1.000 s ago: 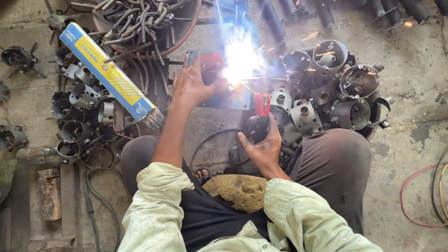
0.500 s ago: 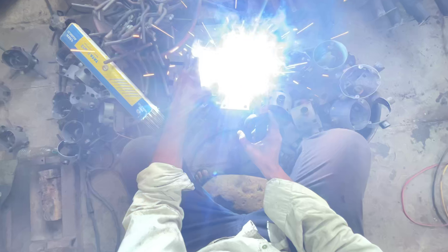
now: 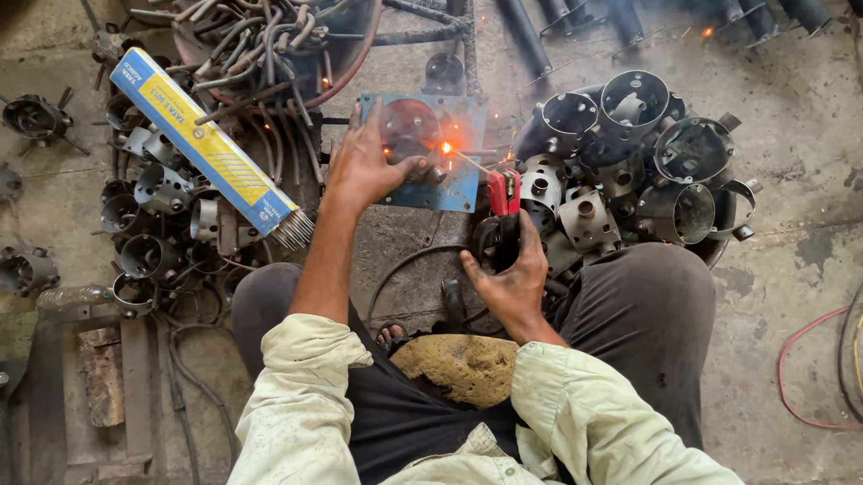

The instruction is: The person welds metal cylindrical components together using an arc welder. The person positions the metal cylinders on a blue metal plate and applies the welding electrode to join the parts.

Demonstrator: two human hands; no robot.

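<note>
When read from left to right, shows first the loose metal fittings [image 3: 34,119] on the concrete floor [image 3: 814,237], then a long blue-and-yellow box of welding rods [image 3: 200,148] lying slantwise, open end down and to the right, with a basin of bent steel rods [image 3: 267,26] just above. Places the left hand [image 3: 367,164] next, palm down, fingers spread across the rusty round disc [image 3: 407,127] and pressing on that disc against the blue-grey square plate [image 3: 457,191], thumb close beside the orange glowing spot [image 3: 446,147]. Locates the disc and plate at centre, ahead of the knees, touching the left hand and apart from the right. Marks the thin welding rod [image 3: 473,163] with long axis running up and leftward from the red electrode holder [image 3: 503,192] to the glow at the disc's right edge. Sets the right hand [image 3: 507,274] below and right of the plate, fingers wrapped tight round the holder's dark handle. Puts the disc up and to the left of those fingers, hence nearer the left hand. Ends with the heap of grey cylindrical housings [image 3: 635,154] beside the plate and, at far right, red and yellow cables [image 3: 829,362] on the floor.
</note>
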